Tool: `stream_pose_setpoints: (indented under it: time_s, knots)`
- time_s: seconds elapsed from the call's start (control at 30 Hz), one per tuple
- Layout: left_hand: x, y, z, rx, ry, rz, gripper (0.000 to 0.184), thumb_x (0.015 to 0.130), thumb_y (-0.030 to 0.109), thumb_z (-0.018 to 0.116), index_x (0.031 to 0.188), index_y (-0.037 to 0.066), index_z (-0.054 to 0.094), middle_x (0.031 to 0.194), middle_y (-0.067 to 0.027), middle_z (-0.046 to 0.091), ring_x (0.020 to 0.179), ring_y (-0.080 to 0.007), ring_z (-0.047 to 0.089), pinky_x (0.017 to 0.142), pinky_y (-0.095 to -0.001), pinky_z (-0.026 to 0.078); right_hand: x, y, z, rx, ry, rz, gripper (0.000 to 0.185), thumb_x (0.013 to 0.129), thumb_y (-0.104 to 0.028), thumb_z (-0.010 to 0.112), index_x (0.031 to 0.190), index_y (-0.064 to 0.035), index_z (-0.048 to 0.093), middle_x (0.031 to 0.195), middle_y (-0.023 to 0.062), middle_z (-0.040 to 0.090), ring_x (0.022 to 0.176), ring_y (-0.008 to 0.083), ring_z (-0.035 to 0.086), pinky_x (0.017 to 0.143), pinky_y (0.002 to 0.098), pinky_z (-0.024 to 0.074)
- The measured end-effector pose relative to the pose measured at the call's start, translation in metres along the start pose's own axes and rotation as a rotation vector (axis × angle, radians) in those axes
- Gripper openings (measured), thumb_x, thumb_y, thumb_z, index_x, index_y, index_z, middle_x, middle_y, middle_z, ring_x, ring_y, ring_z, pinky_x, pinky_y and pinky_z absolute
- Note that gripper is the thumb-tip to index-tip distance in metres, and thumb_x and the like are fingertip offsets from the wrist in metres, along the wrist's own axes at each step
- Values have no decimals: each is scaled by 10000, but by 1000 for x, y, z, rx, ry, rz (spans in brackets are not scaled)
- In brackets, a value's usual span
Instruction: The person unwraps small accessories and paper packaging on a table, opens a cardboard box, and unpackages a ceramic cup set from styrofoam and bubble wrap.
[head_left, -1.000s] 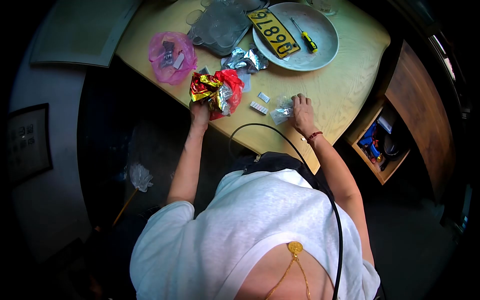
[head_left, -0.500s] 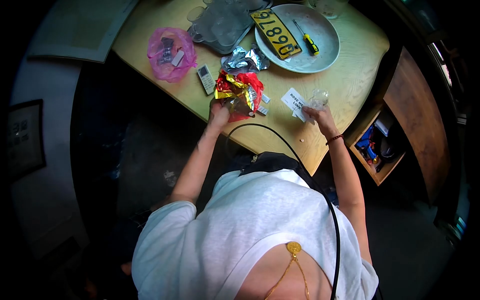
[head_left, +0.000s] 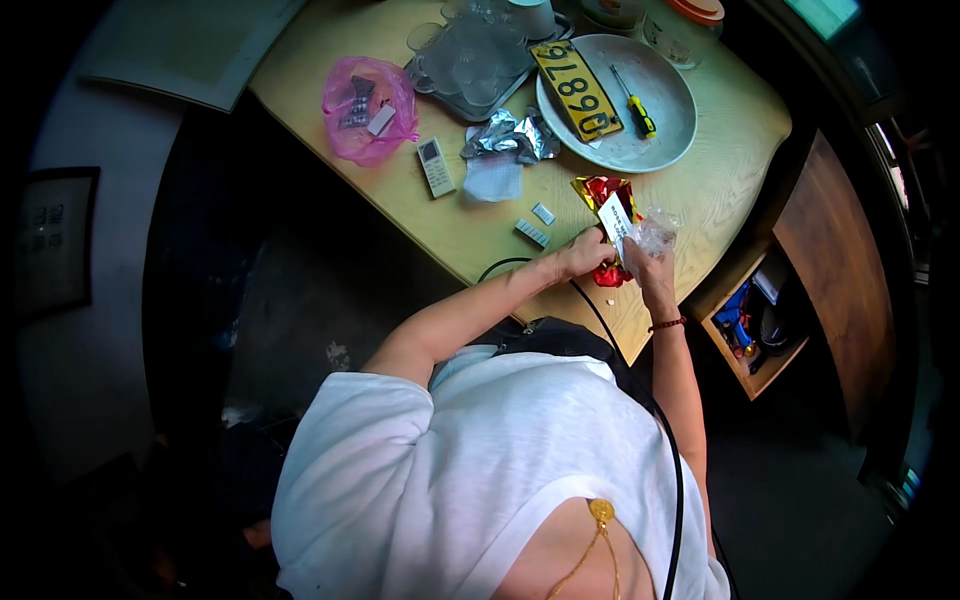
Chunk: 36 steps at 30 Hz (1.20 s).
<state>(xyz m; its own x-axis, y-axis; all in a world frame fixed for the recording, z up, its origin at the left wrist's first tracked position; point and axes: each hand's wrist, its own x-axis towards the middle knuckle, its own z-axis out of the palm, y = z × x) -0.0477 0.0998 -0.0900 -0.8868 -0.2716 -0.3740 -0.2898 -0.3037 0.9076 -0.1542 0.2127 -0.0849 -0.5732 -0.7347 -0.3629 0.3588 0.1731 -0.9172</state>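
My left hand (head_left: 584,254) is closed on a crumpled red and gold foil wrapper (head_left: 605,188) near the table's front edge. Close beside it, my right hand (head_left: 652,272) pinches clear crinkled plastic (head_left: 657,231) together with a white printed card (head_left: 616,220). The card lies in front of the foil, hiding part of it. To the left of the hands are two small white-and-blue blocks (head_left: 532,233) whose kind I cannot make out. Silver foil (head_left: 510,134) and a white tissue-like sheet (head_left: 493,178) lie farther back.
A round tray (head_left: 672,147) holds a yellow number plate (head_left: 577,91) and a screwdriver (head_left: 639,115). Left of it are a tray of glass cups (head_left: 470,65), a remote control (head_left: 436,168) and a pink plastic bag (head_left: 350,140). An open drawer (head_left: 755,385) stands at right.
My left hand has carried the red and gold foil rightward, up against my right hand. The card is now lifted over the foil, and the white sheet and small blocks are uncovered.
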Motion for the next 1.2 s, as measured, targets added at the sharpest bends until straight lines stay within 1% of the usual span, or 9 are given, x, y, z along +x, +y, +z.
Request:
stream_pose_setpoints:
  time_s: [0.23,0.3,0.37,0.5,0.63,0.77,0.87,1.0,1.2]
  knots:
    - [-4,12,-14,154,-172,-16,306,716,48,457,1003,-2,552,756,-10,528,684,-94,480,600,-254,405,-6,-7,4,76,-64,177,343,751,-76,642,1055,-17,495,843,30,562,699,110,530,617,243,417]
    - [-6,18,-29,311,-191,-30,300,730,100,486,1003,-6,555,810,-58,556,764,-151,529,676,-284,432,-3,7,5,133,59,118,313,746,-55,641,1031,2,526,854,35,576,697,118,539,613,243,421]
    - [-2,11,-62,749,221,488,319,735,167,536,996,-14,565,958,-145,564,889,-234,542,792,-320,428,2,17,-5,167,110,124,210,729,-15,645,918,7,556,829,40,576,706,122,550,620,244,437]
    - [34,1,-147,802,1115,-187,831,662,475,656,1279,9,351,1268,-285,347,1162,-392,356,964,-443,299,-4,22,-15,223,202,104,206,741,-15,638,923,20,547,839,38,571,709,120,551,613,244,443]
    - [65,5,-165,628,1041,-304,932,629,578,635,1342,120,247,1363,-301,103,1255,-489,67,951,-639,131,-11,20,-15,217,245,92,215,750,-17,629,942,17,540,845,38,567,714,116,554,616,244,452]
    - [82,-4,-155,767,1118,-360,777,652,433,687,1285,154,331,1361,-307,129,1243,-495,116,970,-628,120,-15,13,-10,265,283,68,220,751,-16,625,950,13,535,837,36,563,703,117,556,614,247,458]
    - [80,-4,-150,884,1089,-235,433,672,140,668,1066,90,494,1264,-282,335,1158,-460,306,957,-517,283,-15,15,-12,218,269,140,214,748,-19,629,938,4,532,826,32,558,693,115,551,609,248,457]
    - [76,-26,-170,985,960,-103,326,684,84,623,989,41,516,1079,-178,523,1033,-379,472,819,-452,397,-7,19,-8,228,243,88,196,750,-24,626,919,-9,527,820,29,559,701,109,553,608,246,457]
    - [38,10,-120,765,863,165,329,665,11,547,986,28,477,904,-208,576,843,-380,560,742,-426,435,1,-18,33,376,114,24,279,757,-38,628,1007,7,513,850,41,583,698,103,559,612,234,455]
